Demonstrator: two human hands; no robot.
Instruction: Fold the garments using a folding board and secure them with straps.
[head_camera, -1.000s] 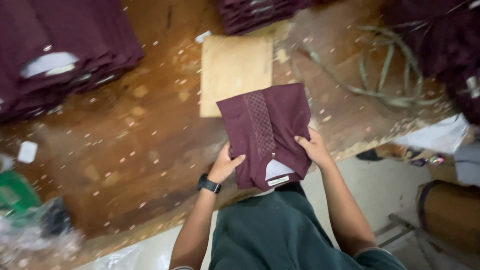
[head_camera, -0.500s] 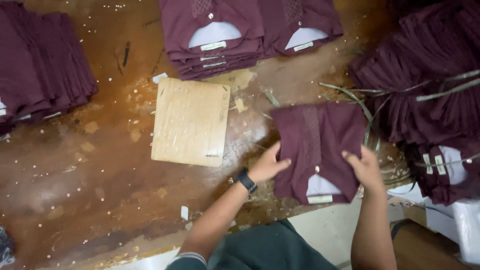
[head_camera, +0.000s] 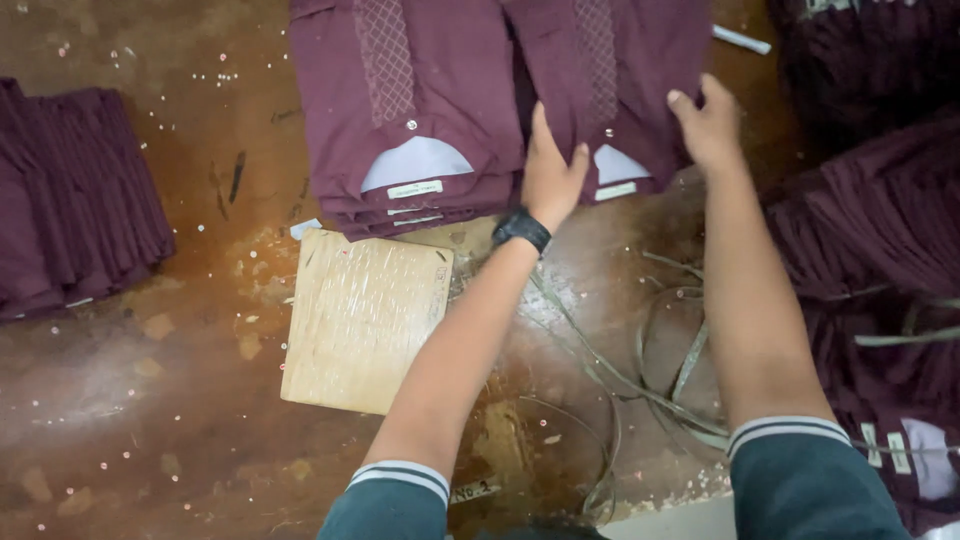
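Note:
A folded maroon shirt (head_camera: 625, 80) with a patterned front strip and a white collar insert lies on top of a stack at the far side of the brown wooden table. My left hand (head_camera: 552, 170) grips its near left edge, and a black watch sits on that wrist. My right hand (head_camera: 708, 120) holds its right edge, fingers curled over the cloth. Touching it on the left is another stack of folded maroon shirts (head_camera: 410, 110).
A pale wooden board (head_camera: 365, 318) lies on the table (head_camera: 150, 400) near my left forearm. Loose strapping bands (head_camera: 650, 370) curl by the front edge. More maroon shirt piles sit at the left (head_camera: 75, 200) and right (head_camera: 880, 230).
My hands have carried the folded shirt from the table's near edge forward onto the far stack. The view has shifted toward the stacks.

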